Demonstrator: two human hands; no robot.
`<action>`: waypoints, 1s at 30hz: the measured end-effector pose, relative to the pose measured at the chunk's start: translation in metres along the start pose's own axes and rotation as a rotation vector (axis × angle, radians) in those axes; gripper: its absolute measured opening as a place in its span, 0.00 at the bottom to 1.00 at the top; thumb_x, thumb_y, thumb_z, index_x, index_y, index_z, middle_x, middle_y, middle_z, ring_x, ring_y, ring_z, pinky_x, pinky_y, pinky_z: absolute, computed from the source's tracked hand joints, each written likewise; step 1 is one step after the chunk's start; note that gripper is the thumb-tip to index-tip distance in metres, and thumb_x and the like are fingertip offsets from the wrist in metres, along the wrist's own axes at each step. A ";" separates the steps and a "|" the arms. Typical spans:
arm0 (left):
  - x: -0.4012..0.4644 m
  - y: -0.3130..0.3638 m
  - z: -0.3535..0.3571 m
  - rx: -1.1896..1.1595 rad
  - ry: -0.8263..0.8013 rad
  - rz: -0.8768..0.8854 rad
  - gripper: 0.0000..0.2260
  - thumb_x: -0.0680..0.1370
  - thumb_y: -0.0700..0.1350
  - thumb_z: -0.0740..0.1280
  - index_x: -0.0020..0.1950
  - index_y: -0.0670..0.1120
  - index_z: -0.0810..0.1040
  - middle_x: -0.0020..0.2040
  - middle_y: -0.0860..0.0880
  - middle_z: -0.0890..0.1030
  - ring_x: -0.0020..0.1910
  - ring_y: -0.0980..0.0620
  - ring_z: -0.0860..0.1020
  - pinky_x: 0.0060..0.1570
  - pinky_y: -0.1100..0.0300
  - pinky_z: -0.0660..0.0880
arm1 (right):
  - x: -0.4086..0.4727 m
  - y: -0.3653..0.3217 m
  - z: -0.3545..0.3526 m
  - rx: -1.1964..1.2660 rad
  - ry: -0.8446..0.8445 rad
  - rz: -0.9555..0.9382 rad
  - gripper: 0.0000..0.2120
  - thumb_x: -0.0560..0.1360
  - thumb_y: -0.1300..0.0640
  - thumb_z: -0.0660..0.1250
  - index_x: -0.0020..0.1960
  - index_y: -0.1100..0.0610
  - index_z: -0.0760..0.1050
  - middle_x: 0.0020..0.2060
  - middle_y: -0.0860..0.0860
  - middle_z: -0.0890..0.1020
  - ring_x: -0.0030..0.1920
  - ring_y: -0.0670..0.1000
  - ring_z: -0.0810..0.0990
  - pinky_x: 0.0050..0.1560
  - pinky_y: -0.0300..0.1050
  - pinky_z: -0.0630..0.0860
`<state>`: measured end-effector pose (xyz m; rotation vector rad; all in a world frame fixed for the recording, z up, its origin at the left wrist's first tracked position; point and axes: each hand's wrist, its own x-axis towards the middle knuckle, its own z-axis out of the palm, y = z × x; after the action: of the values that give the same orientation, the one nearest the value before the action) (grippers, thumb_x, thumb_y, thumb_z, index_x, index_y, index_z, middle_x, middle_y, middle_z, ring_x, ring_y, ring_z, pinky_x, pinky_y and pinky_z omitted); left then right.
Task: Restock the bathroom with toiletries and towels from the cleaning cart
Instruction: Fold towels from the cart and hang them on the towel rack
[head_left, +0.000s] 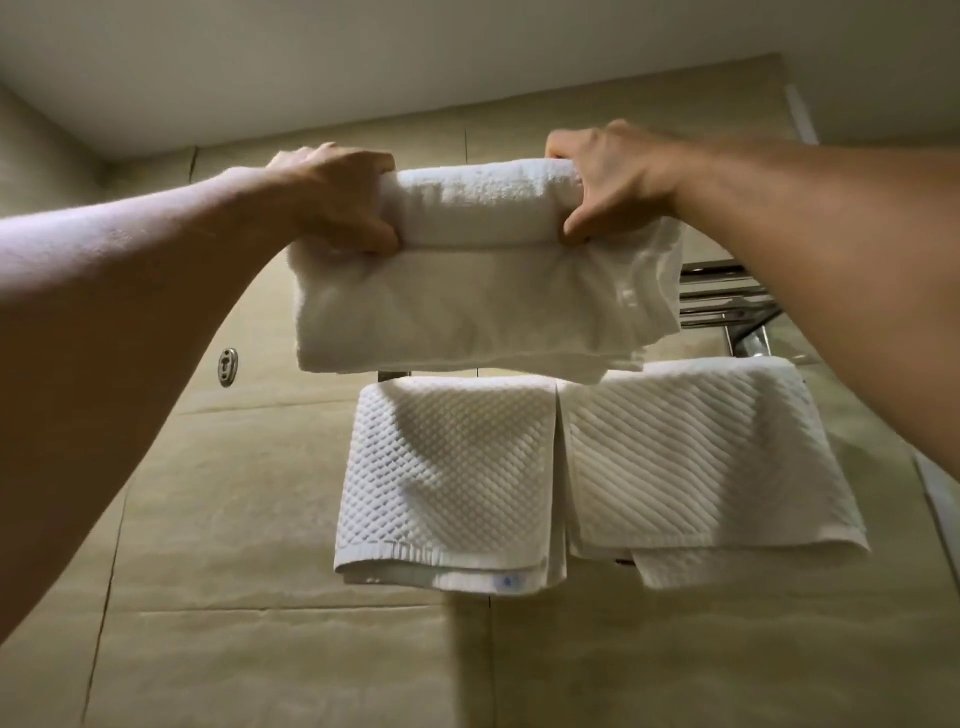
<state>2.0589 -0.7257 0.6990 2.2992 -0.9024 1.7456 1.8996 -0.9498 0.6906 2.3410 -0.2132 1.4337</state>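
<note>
1. We hold the folded towel (483, 270) up at the rack (727, 296), long axis left to right, rolled edge on top
2. Left hand (337, 197) grips the left end, right hand (608, 182) the right; both have fingers curled over the roll, thumbs beneath
3. Rack bars show just right of the towel, behind it; both hands look equally near
4. Two hand towels (452, 467) hang below
5. Small blue tag (505, 582), unreadable

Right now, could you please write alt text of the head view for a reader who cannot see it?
Two bare hands, left hand and right hand, grip a folded white towel at a chrome wall rack. Below hang two textured white towels, the left hanging towel and the right hanging towel, against beige tiles.
</note>
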 end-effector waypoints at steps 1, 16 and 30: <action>0.006 -0.004 0.006 0.000 0.003 -0.004 0.25 0.53 0.63 0.66 0.46 0.53 0.71 0.41 0.50 0.76 0.41 0.42 0.76 0.35 0.56 0.68 | 0.007 -0.001 0.001 -0.014 -0.007 0.010 0.25 0.61 0.46 0.74 0.53 0.47 0.68 0.45 0.53 0.77 0.47 0.59 0.76 0.45 0.50 0.76; 0.042 0.004 0.042 -0.262 0.147 0.090 0.16 0.70 0.61 0.69 0.50 0.52 0.76 0.51 0.48 0.77 0.54 0.43 0.75 0.51 0.55 0.70 | 0.075 -0.023 0.025 -0.227 -0.270 0.132 0.16 0.68 0.45 0.69 0.51 0.54 0.76 0.43 0.52 0.79 0.36 0.53 0.77 0.41 0.45 0.74; -0.005 0.062 0.062 0.119 0.125 0.254 0.36 0.69 0.64 0.72 0.69 0.48 0.64 0.58 0.43 0.76 0.53 0.40 0.79 0.44 0.50 0.73 | 0.049 -0.042 0.056 -0.174 0.205 0.099 0.17 0.82 0.48 0.55 0.48 0.56 0.79 0.49 0.59 0.80 0.45 0.61 0.75 0.45 0.49 0.69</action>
<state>2.0777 -0.8012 0.6588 2.1947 -1.1383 2.0707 1.9825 -0.9308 0.7010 2.0547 -0.3838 1.6209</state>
